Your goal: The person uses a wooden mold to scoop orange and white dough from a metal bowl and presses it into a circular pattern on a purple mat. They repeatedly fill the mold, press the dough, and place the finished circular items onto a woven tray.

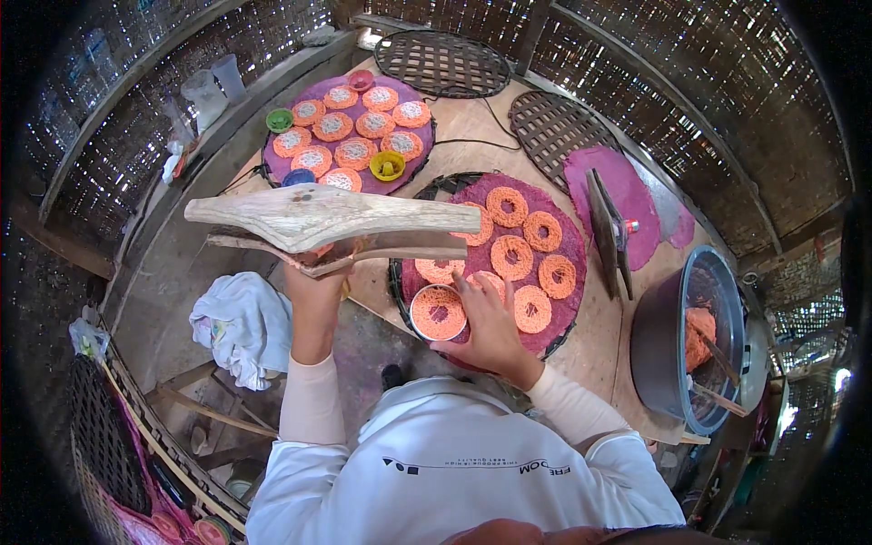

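Note:
My left hand point(313, 283) is raised at the left, closed around a two-armed wooden press point(336, 221) and mostly hidden beneath it. My right hand point(495, 331) rests low over a round tray, thumb and fingers at the right side of a thin white ring mould point(412, 313). Inside that mould lies an orange, stringy dough ring. Several similar orange dough rings point(511, 258) with open centres are spread on the dark pink cloth point(570, 238) covering the tray. The press hides part of the tray's left side.
Behind, another purple-covered tray point(413, 177) holds orange rounds with white centres and small coloured cups, including a yellow one point(388, 166). Woven lattice racks point(445, 64) lie at the back. On the right stand a hinged wooden press point(607, 232) and a grey basin point(658, 327) with orange dough point(699, 336).

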`<control>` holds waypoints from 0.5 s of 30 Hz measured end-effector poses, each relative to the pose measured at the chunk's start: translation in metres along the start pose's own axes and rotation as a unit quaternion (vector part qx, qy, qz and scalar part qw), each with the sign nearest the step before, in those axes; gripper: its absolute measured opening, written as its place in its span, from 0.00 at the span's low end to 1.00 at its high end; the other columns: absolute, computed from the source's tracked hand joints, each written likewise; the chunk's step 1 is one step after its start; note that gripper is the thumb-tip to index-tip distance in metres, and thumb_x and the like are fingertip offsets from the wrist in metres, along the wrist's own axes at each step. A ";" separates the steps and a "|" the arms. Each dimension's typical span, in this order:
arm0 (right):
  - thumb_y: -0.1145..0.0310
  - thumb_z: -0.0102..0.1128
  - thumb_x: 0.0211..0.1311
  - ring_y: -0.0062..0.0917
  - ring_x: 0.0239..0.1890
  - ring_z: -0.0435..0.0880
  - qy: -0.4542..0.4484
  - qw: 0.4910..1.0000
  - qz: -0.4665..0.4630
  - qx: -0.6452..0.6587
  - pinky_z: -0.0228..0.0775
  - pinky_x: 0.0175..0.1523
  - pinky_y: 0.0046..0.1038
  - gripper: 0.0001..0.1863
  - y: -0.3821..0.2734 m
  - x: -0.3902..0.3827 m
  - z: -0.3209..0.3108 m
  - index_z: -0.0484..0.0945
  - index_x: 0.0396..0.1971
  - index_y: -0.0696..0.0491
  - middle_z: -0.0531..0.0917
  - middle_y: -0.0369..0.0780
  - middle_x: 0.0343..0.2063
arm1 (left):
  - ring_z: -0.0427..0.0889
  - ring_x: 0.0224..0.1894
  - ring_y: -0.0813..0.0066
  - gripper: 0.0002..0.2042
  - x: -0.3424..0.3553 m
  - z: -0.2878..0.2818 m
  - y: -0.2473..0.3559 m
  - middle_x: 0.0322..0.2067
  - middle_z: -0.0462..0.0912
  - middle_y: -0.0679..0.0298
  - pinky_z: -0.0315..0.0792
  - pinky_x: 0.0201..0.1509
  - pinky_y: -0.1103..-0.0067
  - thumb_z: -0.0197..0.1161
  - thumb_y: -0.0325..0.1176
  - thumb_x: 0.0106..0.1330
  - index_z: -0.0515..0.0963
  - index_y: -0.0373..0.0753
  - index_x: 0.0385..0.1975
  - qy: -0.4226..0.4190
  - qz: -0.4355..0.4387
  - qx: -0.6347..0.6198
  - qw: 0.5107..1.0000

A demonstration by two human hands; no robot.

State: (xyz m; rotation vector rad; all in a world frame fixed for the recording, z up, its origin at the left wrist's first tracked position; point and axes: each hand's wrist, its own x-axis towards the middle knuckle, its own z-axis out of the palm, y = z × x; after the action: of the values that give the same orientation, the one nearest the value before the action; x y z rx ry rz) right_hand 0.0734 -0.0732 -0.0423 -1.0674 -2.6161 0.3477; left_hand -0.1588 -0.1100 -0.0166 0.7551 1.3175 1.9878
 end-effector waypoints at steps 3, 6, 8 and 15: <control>0.48 0.65 0.37 0.39 0.58 0.60 -0.001 1.000 0.007 -0.015 0.33 0.62 0.53 0.51 -0.002 -0.004 0.012 0.52 0.59 0.59 0.67 0.45 0.52 | 0.76 0.34 0.74 0.22 0.002 -0.002 -0.002 0.36 0.75 0.61 0.72 0.28 0.82 0.61 0.14 0.42 0.68 0.34 0.41 0.009 0.004 0.000 1.000; 0.49 0.66 0.37 0.39 0.58 0.59 0.004 1.000 0.008 0.002 0.33 0.62 0.54 0.51 -0.001 -0.003 0.013 0.51 0.59 0.59 0.67 0.47 0.51 | 0.74 0.26 0.78 0.18 0.003 -0.002 -0.002 0.30 0.76 0.64 0.69 0.27 0.83 0.62 0.17 0.46 0.69 0.34 0.38 0.009 0.015 0.023 1.000; 0.49 0.66 0.37 0.39 0.57 0.60 0.002 1.000 0.003 0.008 0.33 0.62 0.53 0.51 -0.001 -0.003 0.013 0.52 0.60 0.58 0.67 0.47 0.51 | 0.74 0.25 0.78 0.18 0.006 -0.006 -0.006 0.29 0.75 0.64 0.68 0.27 0.83 0.61 0.16 0.46 0.68 0.35 0.38 0.004 0.004 0.041 0.999; 0.51 0.66 0.39 0.40 0.56 0.62 0.086 0.991 0.041 0.097 0.39 0.62 0.47 0.50 0.037 -0.021 -0.037 0.51 0.60 0.58 0.66 0.48 0.51 | 0.77 0.32 0.75 0.21 0.006 -0.001 -0.006 0.36 0.76 0.60 0.72 0.27 0.83 0.60 0.14 0.45 0.68 0.33 0.42 -0.022 0.022 0.033 0.999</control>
State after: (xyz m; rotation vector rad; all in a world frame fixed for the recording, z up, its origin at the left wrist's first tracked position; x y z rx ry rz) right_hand 0.1243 -0.0578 -0.0241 -1.0879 -2.3388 0.4950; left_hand -0.1625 -0.1045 -0.0218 0.8614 1.3579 1.9575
